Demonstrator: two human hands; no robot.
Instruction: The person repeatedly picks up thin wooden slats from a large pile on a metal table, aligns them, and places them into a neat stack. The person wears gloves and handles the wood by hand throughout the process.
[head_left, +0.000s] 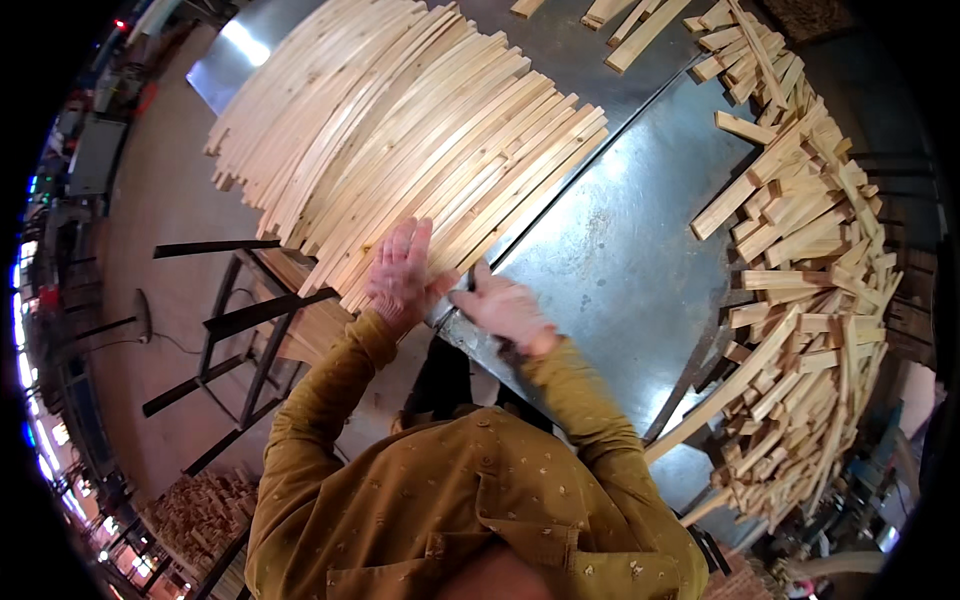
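Slats, upper left to centre of frame: judged light individually, stiff, hardly fragile; best gripped near their ends. Left hand lies on them, fingers extended; right hand blurred above table, hold indeterminable.

The one view looks down from a camera on the person's head. It is close above the shirt, which looks big at 6 o'clock. The top, at 12 o'clock, faces ahead over the surface. The left hand and right hand are near the middle, farther off than the shirt. The view is round and very wide, showing floor at 9 o'clock.
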